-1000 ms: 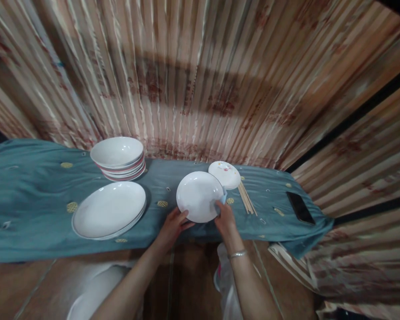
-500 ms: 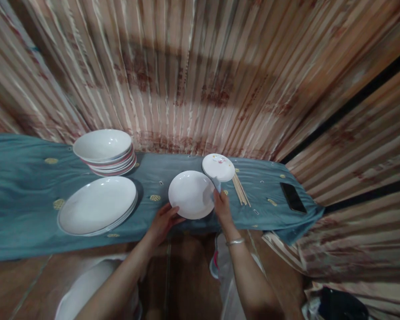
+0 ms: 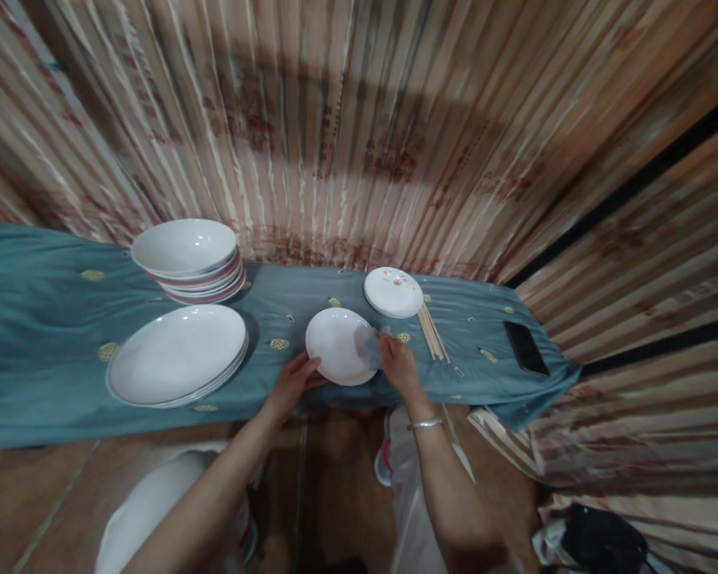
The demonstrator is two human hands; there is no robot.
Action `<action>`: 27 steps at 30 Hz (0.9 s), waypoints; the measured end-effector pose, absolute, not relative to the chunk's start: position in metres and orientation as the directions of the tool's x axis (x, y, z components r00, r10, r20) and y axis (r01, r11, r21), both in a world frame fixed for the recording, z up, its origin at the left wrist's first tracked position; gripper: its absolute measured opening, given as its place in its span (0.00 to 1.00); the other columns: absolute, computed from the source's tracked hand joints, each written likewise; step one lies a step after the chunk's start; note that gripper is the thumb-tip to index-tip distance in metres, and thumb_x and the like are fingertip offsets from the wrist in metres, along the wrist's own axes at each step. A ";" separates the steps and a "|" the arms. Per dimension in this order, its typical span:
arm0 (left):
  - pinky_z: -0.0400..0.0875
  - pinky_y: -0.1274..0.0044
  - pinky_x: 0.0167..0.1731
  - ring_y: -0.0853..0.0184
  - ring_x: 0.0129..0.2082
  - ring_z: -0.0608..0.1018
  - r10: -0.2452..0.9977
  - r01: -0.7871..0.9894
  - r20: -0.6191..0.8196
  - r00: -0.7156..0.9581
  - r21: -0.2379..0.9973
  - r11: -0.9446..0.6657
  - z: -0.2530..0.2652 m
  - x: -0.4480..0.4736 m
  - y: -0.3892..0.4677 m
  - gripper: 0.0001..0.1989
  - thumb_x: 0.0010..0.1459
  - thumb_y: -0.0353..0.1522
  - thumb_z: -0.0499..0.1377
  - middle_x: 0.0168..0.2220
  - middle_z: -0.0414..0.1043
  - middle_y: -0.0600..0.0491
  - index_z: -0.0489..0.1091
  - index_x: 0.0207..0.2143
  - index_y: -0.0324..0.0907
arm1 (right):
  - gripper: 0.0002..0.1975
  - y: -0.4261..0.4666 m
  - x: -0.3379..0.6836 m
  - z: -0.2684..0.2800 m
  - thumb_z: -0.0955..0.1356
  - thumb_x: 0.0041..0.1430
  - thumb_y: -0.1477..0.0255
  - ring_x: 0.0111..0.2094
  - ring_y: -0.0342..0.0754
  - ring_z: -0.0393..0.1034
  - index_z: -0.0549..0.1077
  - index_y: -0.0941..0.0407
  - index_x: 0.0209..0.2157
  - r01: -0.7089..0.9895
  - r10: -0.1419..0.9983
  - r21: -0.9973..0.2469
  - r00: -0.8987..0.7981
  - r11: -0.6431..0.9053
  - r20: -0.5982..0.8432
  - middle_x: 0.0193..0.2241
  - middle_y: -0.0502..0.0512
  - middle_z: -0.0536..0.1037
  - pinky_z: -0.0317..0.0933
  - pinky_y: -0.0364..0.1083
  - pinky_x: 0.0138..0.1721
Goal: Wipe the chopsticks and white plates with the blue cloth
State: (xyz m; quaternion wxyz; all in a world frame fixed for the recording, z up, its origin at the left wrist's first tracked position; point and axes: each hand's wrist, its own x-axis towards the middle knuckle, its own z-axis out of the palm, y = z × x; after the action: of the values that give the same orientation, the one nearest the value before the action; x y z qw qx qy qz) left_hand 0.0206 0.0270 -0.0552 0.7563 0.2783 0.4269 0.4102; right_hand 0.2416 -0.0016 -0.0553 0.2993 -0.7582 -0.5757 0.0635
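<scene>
A pleated curtain (image 3: 335,119) hangs behind the table (image 3: 484,315), which is covered in blue-green. On my left side lies a stack of large oval plates (image 3: 176,351), and just behind it stands a stack of bowls (image 3: 185,251). In front of me is one round white plate (image 3: 335,343); my left hand (image 3: 296,381) grips its near left rim. Beyond it, to the right, are small flowered plates (image 3: 393,293). A dark phone (image 3: 525,348) lies farther right. Chopsticks (image 3: 434,335) rest beside the flowered plates. My right hand (image 3: 398,363) pinches a bluish cloth (image 3: 371,348) at the round white plate's right side.
</scene>
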 end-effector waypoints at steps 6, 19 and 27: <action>0.76 0.65 0.39 0.55 0.41 0.80 0.871 -0.415 -0.412 0.267 0.767 0.490 -0.059 0.020 0.027 0.15 0.55 0.33 0.60 0.40 0.78 0.42 0.73 0.45 0.38 | 0.15 0.006 0.248 -0.064 0.62 0.55 0.80 0.37 0.51 0.74 0.76 0.57 0.42 0.876 0.912 -0.453 0.311 -0.166 0.268 0.38 0.61 0.80 0.64 0.47 0.41; 0.77 0.67 0.38 0.55 0.48 0.76 0.890 -0.434 -0.361 0.280 0.779 0.453 -0.051 0.018 0.019 0.32 0.53 0.31 0.62 0.57 0.68 0.48 0.60 0.60 0.51 | 0.16 0.038 0.243 -0.074 0.57 0.61 0.79 0.41 0.55 0.69 0.73 0.59 0.43 0.903 0.896 -0.418 0.262 -0.097 0.359 0.34 0.65 0.76 0.59 0.59 0.48; 0.78 0.68 0.36 0.51 0.55 0.70 0.911 -0.412 -0.307 0.277 0.818 0.401 -0.042 0.017 0.011 0.31 0.51 0.31 0.63 0.64 0.57 0.51 0.63 0.59 0.51 | 0.18 0.054 0.227 -0.074 0.55 0.63 0.77 0.49 0.57 0.67 0.71 0.62 0.46 0.908 0.849 -0.419 0.229 -0.009 0.477 0.38 0.68 0.76 0.56 0.61 0.52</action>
State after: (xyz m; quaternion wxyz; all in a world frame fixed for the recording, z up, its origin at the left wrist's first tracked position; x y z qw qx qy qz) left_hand 0.0170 0.0110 -0.0419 0.7355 0.3123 0.3995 0.4494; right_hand 0.2271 0.0535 -0.0744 0.3345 -0.7088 -0.6195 -0.0441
